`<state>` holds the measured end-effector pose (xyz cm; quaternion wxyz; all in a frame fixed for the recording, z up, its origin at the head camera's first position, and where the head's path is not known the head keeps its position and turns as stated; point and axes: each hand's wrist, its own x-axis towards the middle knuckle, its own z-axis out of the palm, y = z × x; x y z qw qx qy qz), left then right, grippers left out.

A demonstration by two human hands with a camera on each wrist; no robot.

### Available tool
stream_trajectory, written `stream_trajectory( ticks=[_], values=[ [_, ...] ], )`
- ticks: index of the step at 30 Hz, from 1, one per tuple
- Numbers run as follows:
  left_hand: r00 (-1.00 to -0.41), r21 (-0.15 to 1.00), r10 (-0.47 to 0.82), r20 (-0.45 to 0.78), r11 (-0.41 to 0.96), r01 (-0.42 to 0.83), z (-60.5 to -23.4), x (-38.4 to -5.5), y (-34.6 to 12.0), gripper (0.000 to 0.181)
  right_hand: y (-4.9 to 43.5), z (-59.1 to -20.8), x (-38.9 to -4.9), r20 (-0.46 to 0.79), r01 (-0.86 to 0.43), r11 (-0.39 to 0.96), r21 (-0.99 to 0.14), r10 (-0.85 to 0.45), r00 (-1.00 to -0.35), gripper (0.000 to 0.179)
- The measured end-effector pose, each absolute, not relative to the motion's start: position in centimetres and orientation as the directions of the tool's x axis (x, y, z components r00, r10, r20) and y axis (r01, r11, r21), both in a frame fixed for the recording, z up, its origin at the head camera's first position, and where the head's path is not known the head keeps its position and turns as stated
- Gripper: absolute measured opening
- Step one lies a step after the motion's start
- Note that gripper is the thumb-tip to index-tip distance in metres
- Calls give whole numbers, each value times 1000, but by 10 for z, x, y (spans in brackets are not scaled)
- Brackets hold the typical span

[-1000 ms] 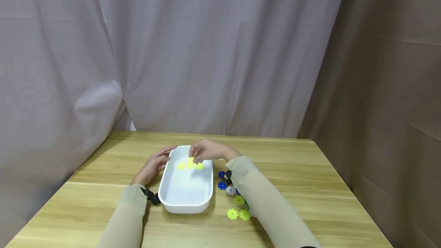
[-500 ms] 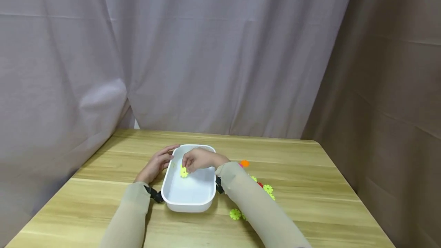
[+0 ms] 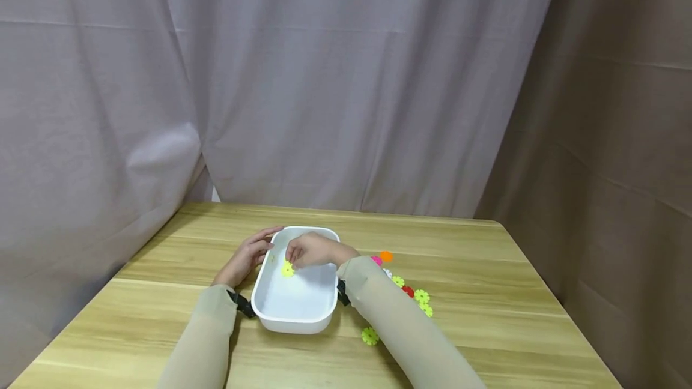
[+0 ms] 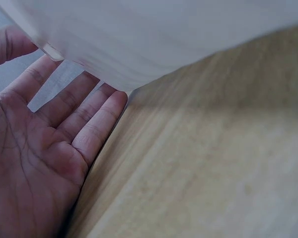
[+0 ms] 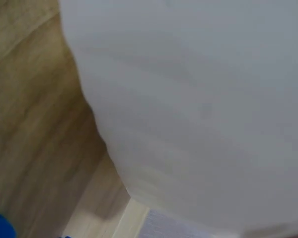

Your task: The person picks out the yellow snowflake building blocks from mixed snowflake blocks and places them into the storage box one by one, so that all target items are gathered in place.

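Observation:
A white plastic tray (image 3: 294, 311) stands on the wooden table. My left hand (image 3: 245, 258) rests along its left side; the left wrist view shows its fingers (image 4: 89, 134) nearly straight, reaching the outer wall. Over the tray, my right hand (image 3: 313, 250) pinches a yellow flower-shaped plastic disc (image 3: 288, 269) near the left inner wall. Whether the disc touches the tray floor, I cannot tell. A faint yellow-green spot shows on the left inner wall. The right wrist view is mostly filled by the tray's outer wall (image 5: 188, 114); my right fingers are hidden there.
Right of the tray lie several loose discs: orange (image 3: 386, 256), pink (image 3: 376, 260), red (image 3: 408, 292) and yellow (image 3: 421, 296). Another yellow disc (image 3: 370, 335) lies nearer the front. My right sleeve (image 3: 405, 323) covers part of this group. Grey curtain (image 3: 303, 107) hangs behind the table.
My right hand has moved left and down inside the tray with the yellow plastic. Several yellow discs showed below it earlier; one shows now. The left hand stays at the tray.

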<state>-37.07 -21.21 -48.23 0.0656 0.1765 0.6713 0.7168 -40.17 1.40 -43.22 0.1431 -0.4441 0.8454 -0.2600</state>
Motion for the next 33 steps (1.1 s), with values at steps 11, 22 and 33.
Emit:
stream_trajectory(
  ticks=[11,22,33],
  values=[
    [-930,985,328,169,-97,145,-483,-371,-212,54,20,-418,-398,19,-694,448,-563,-833,-553,23],
    [-944,988,293,150,-85,130,-480,-370,-207,53,68,-389,-387,93,-646,413,-642,-794,-600,20],
    [-941,987,301,153,-93,130,-482,-371,-201,53,156,-397,-376,149,-544,396,-740,-692,-706,24]
  ],
)
